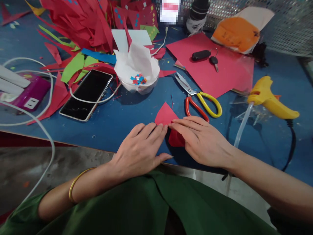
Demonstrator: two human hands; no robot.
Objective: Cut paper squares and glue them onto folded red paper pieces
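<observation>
A small piece of red paper (166,113) lies near the front edge of the blue table, and part of it is covered by my fingers. My left hand (141,148) rests flat on its lower left side, fingers stretched out and thumb apart. From the right, my right hand (202,138) presses the paper with extended fingertips that meet those of the left. A red flap shows below the right fingers, so the paper looks folded. Just beyond the right hand lie scissors (190,90) with one red and one yellow handle, blades parted.
A paper-lined bowl (138,85) holds small coloured bits. Left of it lie a phone (86,94), white cables and a purple power strip (34,93). Red sheets (210,76) carry keys (214,62). A yellow glue gun (271,99) stands at right. Red cutouts (83,26) pile up behind.
</observation>
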